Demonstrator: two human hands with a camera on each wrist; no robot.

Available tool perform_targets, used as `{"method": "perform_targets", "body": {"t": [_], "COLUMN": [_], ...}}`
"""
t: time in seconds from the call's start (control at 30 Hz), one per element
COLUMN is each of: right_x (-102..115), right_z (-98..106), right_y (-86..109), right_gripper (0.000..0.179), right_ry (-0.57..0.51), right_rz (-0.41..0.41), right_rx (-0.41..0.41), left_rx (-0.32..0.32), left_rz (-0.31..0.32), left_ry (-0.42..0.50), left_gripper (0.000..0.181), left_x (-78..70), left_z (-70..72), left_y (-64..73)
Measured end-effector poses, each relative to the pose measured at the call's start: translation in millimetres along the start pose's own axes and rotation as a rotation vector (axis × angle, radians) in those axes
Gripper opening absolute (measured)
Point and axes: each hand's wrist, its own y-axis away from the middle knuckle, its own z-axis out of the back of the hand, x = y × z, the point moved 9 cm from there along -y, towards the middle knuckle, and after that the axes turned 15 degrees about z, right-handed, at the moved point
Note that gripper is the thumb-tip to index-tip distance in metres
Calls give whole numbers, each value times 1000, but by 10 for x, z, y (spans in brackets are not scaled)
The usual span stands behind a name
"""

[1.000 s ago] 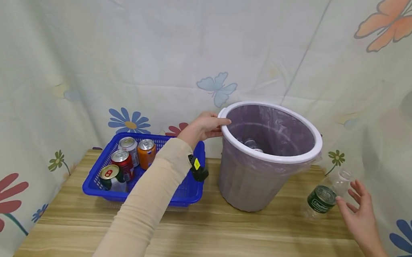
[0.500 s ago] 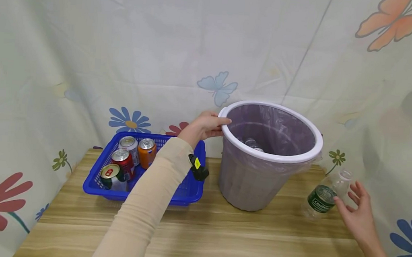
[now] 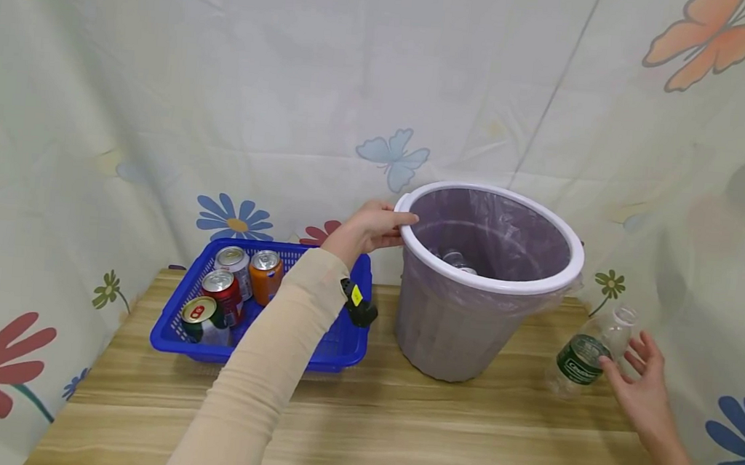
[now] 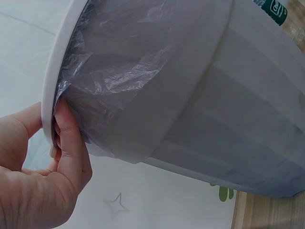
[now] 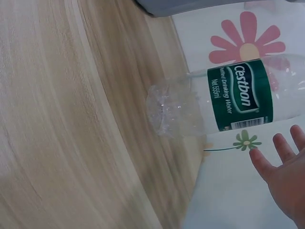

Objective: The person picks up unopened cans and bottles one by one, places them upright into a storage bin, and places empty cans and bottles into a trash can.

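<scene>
My left hand (image 3: 376, 225) grips the white rim (image 3: 490, 284) of a grey trash bin (image 3: 453, 334), thumb over the top and fingers tucked beneath it. The left wrist view shows those fingers (image 4: 71, 143) pressed against the plastic liner (image 4: 114, 71) folded over the bin's side. To the right of the bin, a clear plastic bottle (image 3: 578, 360) with a green label stands uncapped on the table. Beside it my right hand (image 3: 645, 393) is spread, its thumb overlapping the label in the head view. In the right wrist view the fingers (image 5: 262, 163) are apart from the bottle (image 5: 240, 95).
On the left, a blue plastic basket (image 3: 353, 348) holds several drink cans, among them an orange can (image 3: 265, 279) and a red can (image 3: 223, 297). Clear bottles (image 3: 454, 259) lie inside the bin. A printed curtain (image 3: 303, 110) hangs behind the wooden table (image 3: 435, 442).
My right hand has drifted slightly left, its thumb further across the bottle's label. The left hand, the bin and the bottle have stayed in place.
</scene>
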Motion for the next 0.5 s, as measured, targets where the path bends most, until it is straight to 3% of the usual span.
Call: {"method": "perform_targets", "body": {"t": [0.5], "right_x": [-41], "right_z": [-129], "right_y": [-8], "right_gripper": [82], "right_ry": [-5], "right_rz": [-20], "right_rx": [61], "left_rx": [5], "left_rz": [-5], "left_ry": [0], "left_gripper": [35], "left_x": [4], "left_z": [-9], "left_y": [1]}}
